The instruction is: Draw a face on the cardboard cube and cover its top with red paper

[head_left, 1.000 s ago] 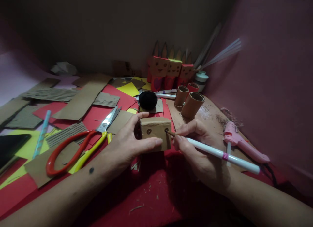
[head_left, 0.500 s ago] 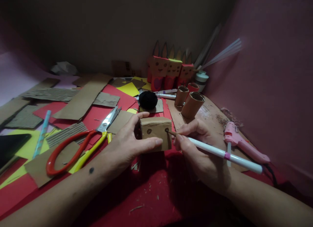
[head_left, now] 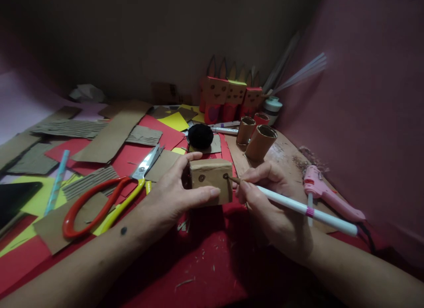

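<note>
My left hand (head_left: 180,184) grips a small cardboard box (head_left: 212,171) by its left side, with the thumb lying across the front face. Two dark round eye marks are drawn on that face, one on each side. In my right hand (head_left: 265,193) is a white marker (head_left: 294,200) with a purple band, pinched between thumb and fingers. Its brown tip meets the box at the right eye mark, or comes very close to it. A black fuzzy ball (head_left: 200,136) sits just behind the box.
Open scissors (head_left: 122,188) lie left of my hands among cardboard strips (head_left: 112,135) and coloured paper. Cardboard tubes (head_left: 261,142) stand behind my right hand, and a pink glue gun (head_left: 331,193) lies to the right. Box-headed figures (head_left: 217,91) with pointed ears stand at the back.
The marker has shifted very slightly, its tip drawn a little to the right along the eye mark. My left hand and the box have stayed put.
</note>
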### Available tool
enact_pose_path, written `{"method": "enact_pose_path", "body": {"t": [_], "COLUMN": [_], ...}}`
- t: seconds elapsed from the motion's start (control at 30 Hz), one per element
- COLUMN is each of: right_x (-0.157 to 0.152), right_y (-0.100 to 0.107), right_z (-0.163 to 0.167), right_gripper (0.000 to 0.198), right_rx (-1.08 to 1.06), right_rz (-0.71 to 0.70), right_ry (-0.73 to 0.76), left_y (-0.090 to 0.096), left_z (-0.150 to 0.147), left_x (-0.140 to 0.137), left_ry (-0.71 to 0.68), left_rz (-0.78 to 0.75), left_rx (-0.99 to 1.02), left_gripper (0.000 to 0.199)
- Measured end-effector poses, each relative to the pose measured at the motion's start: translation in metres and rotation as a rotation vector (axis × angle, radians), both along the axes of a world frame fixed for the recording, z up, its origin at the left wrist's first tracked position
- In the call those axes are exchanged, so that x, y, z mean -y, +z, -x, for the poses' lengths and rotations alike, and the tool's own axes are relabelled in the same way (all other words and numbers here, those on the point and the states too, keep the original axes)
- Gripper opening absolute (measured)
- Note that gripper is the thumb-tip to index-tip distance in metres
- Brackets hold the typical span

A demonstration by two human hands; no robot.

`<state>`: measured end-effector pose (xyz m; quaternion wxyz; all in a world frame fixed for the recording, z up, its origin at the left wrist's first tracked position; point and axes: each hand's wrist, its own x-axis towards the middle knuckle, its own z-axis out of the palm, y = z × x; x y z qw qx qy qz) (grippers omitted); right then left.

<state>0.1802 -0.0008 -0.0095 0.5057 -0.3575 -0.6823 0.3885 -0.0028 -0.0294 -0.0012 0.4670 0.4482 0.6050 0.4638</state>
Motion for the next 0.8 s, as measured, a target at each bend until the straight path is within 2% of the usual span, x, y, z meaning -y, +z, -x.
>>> {"method": "enact_pose_path", "body": {"t": [0.3,0.53,0.8], "right_x": [-0.0008,-0.0012,-0.0003], "right_y": [-0.0063,-0.0046,-0.0018], "right_z": [-0.0066,-0.0045,-0.0022], "right_gripper": [0.011,0.011,0.012], "right_rx": [-0.028,-0.053,-0.045], "right_rz": [-0.006,-0.005,-0.008], "right_ry": [0.061,0.084,0.075], "left_y": [0.0020,-0.0040,-0.0013], "left_z": [0.0008,0.0030,-0.0003], "left_x": [0.0003,-0.0014,0.0007], "left_ry": [-0.052,-0.037,-0.030], "left_rz": [-0.013,0.033,0.032], "left_rx": [0.020,0.055,0.090], "left_gripper": [0.075,0.083,0.084]}}
